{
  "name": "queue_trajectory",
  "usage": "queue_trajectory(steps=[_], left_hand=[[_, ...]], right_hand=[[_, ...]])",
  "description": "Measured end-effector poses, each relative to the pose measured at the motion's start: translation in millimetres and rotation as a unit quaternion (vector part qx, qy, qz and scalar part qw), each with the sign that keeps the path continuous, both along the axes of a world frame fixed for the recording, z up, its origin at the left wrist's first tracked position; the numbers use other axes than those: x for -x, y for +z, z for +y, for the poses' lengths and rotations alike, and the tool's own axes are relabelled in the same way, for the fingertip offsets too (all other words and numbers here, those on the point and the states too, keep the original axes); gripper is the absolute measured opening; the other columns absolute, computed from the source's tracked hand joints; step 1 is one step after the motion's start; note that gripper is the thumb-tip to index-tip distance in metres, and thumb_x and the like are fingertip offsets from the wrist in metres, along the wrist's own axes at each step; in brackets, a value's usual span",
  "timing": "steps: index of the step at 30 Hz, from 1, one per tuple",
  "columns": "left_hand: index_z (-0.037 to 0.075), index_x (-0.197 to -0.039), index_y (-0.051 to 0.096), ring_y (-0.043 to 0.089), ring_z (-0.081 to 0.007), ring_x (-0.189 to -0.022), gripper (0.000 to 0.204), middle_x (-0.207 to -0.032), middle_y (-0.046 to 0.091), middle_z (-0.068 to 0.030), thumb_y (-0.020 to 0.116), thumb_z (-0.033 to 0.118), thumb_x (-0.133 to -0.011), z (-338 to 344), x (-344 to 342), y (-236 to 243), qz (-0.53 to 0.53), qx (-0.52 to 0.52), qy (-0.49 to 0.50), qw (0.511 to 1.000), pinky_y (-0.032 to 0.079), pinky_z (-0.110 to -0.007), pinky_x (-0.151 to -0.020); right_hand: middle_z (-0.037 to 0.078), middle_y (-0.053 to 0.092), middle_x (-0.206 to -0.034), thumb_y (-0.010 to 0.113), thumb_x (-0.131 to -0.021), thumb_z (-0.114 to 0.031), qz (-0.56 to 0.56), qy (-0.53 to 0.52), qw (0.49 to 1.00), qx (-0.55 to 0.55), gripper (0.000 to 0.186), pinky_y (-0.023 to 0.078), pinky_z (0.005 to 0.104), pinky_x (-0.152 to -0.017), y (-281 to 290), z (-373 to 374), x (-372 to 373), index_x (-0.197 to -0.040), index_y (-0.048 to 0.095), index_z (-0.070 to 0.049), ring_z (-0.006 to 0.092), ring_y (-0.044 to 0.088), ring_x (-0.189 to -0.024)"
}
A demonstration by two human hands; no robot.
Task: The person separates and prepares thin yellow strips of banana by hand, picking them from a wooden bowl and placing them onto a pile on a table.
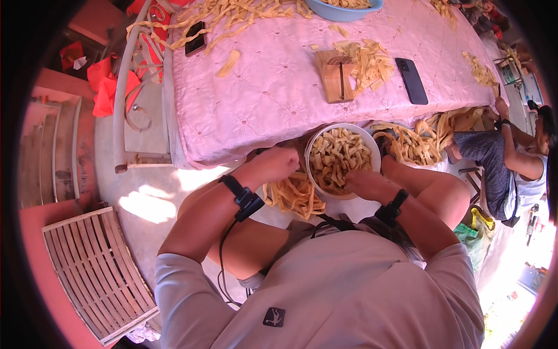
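My left hand is closed, just left of a white bucket and above a pile of long pale-yellow strips; what it holds, if anything, is hidden. The bucket is filled with short cut yellowish pieces. My right hand is at the bucket's lower right edge, fingers curled down at the pieces; I cannot make out what is in them. More long strips lie in a heap right of the bucket.
A pink-covered bed holds two phones, a wooden block, strips and a blue basin. Another person sits at right, hand raised near the bed. A slatted wooden piece is at left, green bags at right.
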State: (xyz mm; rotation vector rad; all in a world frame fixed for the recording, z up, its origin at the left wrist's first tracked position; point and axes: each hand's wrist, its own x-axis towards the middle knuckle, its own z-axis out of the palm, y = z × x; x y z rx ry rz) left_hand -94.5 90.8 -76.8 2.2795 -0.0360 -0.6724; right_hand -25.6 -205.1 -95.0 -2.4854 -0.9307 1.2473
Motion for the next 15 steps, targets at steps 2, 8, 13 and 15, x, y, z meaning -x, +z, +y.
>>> queue_trajectory(steps=[2,8,13,15], left_hand=[[0.006,-0.098,0.064,0.063,-0.0357,-0.083,0.022,-0.093,0.066,-0.0180,0.054,0.022,-0.089,-8,0,-35,0.106,-0.073,-0.138,0.982,0.049,-0.043,-0.070],[0.009,-0.124,0.054,0.063,-0.0366,-0.096,0.037,-0.105,0.065,-0.0240,0.046,0.026,-0.093,-23,32,-183,0.093,-0.017,-0.100,0.990,0.050,-0.044,-0.082],[0.005,-0.138,0.038,0.067,-0.0333,-0.083,0.057,-0.105,0.067,-0.0199,0.053,0.030,-0.089,-57,17,-173,0.276,-0.028,-0.068,0.958,0.054,-0.042,-0.073],[0.004,-0.139,0.037,0.068,-0.0303,-0.087,0.066,-0.108,0.068,-0.0166,0.062,0.025,-0.081,-54,21,-188,0.337,-0.032,-0.042,0.940,0.053,-0.039,-0.075]], right_hand=[[0.017,0.067,-0.099,0.055,-0.086,-0.022,-0.012,-0.032,0.998,-0.058,0.028,0.050,0.0433,-0.080,15,-5,-3,-0.108,0.062,-0.007,0.0345,0.064,-0.093],[0.018,0.065,-0.086,0.051,-0.087,-0.023,0.011,-0.106,0.960,-0.258,0.021,0.049,0.0471,-0.073,29,2,8,-0.097,0.062,-0.009,0.0374,0.063,-0.083],[0.019,0.065,-0.089,0.050,-0.087,-0.019,0.020,-0.094,0.981,-0.166,0.022,0.050,0.0457,-0.076,11,-22,12,-0.101,0.060,-0.006,0.0376,0.063,-0.086],[0.018,0.065,-0.089,0.050,-0.086,-0.019,0.034,-0.114,0.980,-0.161,0.021,0.049,0.0462,-0.075,14,-23,12,-0.100,0.060,-0.006,0.0375,0.063,-0.085]])
